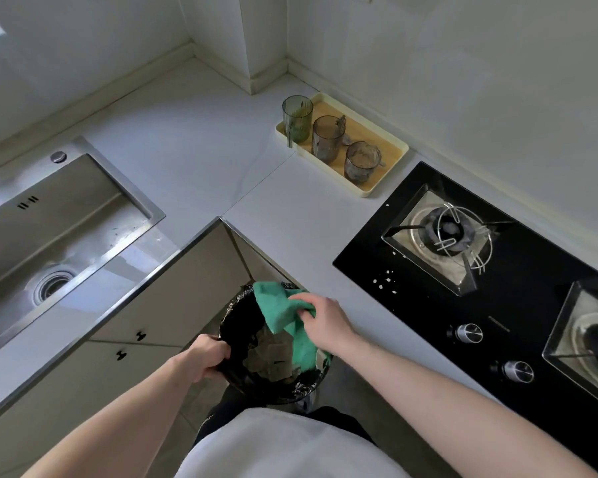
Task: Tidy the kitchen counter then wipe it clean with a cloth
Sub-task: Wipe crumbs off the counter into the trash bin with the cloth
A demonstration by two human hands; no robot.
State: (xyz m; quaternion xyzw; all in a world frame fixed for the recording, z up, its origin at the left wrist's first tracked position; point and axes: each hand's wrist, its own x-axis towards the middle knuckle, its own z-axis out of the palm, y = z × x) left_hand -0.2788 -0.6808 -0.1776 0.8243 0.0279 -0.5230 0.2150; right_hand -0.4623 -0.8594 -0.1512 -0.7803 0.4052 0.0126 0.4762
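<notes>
A round waste bin lined with a black bag sits below the inner corner of the white L-shaped counter. My left hand grips the bin's near-left rim. My right hand holds a green cloth at the counter's edge, and the cloth hangs down over the bin's opening. Crumpled scraps lie inside the bin.
A cream tray with three glass cups stands at the back of the counter. A black gas hob with two burners and knobs fills the right side, with white specks near its left corner. A steel sink is on the left. Cabinet doors are below.
</notes>
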